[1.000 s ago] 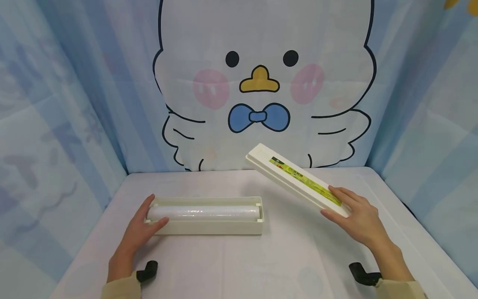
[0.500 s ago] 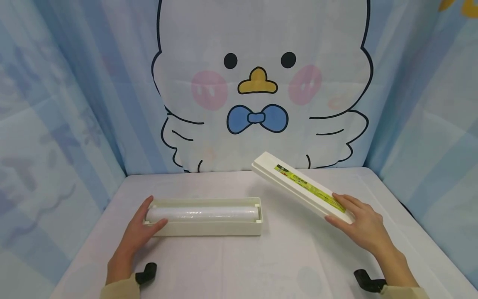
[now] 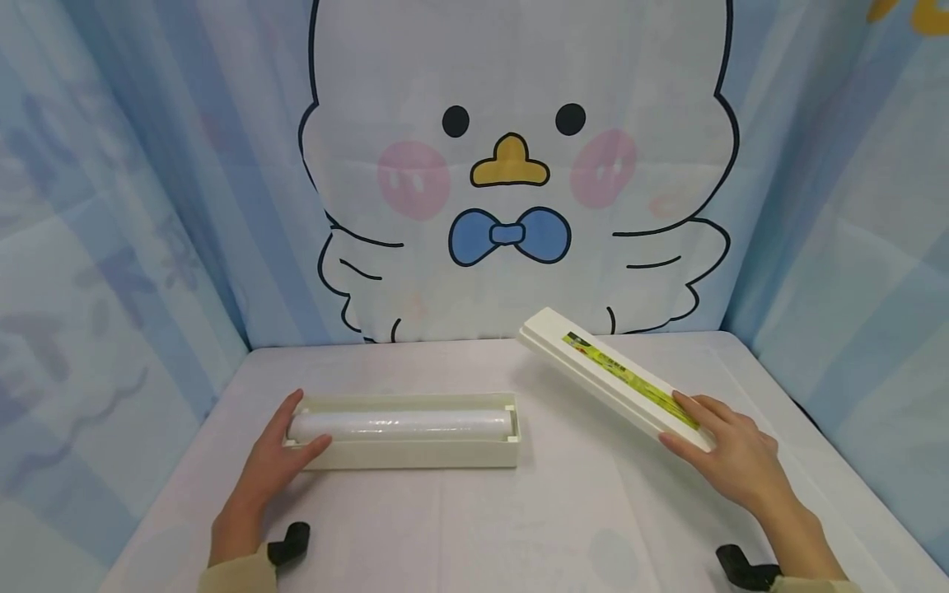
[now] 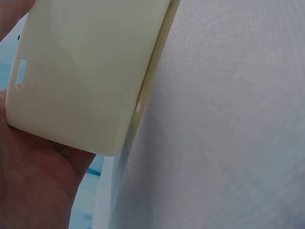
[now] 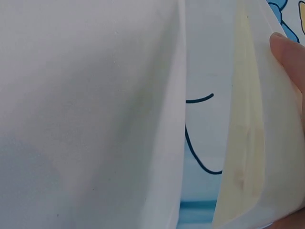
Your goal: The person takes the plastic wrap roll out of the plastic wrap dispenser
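Holding box point(image 3: 423, 455) and lid point(image 3: 602, 375) apart: likely the present step. Next move, I judge, calls for control of the lid's free end. Left hand point(image 3: 268, 463) grips the box's left end; right hand point(image 3: 741, 463) pinches the lid's nearer, right end. Box sits on table point(image 3: 460, 527), long axis left-right, roll point(image 3: 423, 424) lying along it. Lid is aloft, label point(image 3: 630, 378) up, long axis slanting away to far left.

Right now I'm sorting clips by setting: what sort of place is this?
Probably a makeshift recording booth: a cartoon backdrop behind, pale blue curtains at both sides, and a white-covered table between them.
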Demonstrator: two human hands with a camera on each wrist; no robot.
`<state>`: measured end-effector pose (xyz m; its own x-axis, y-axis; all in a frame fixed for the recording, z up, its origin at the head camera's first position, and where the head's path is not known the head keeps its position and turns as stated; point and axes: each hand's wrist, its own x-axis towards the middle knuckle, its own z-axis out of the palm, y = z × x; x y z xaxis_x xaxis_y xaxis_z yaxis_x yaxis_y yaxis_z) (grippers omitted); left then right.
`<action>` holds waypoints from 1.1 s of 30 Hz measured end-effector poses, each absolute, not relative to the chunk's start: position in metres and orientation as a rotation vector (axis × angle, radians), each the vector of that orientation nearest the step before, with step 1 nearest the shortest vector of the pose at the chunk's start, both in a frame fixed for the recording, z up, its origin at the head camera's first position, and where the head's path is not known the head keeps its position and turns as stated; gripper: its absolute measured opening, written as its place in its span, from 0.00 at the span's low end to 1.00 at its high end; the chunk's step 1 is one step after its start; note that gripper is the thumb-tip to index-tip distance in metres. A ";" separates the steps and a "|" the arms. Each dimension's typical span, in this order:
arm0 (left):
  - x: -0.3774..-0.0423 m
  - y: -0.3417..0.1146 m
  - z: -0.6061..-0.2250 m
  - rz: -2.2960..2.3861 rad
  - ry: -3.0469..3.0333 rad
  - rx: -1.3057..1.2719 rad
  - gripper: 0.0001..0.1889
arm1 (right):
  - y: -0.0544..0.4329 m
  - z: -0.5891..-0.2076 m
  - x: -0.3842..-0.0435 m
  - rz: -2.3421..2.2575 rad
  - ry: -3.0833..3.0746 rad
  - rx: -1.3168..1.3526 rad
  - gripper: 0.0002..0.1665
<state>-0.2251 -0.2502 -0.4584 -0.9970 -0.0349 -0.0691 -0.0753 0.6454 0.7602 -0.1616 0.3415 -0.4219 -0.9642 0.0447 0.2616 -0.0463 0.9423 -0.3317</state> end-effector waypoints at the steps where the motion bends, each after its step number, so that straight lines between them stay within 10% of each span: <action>1: -0.225 -0.250 -0.459 1.298 2.808 -0.096 0.57 | 0.342 -0.422 -0.161 0.484 -2.830 -0.002 0.48; 33: -0.224 -0.250 -0.458 1.273 2.817 -0.101 0.58 | 0.378 -0.437 -0.150 0.444 -2.907 -0.202 0.51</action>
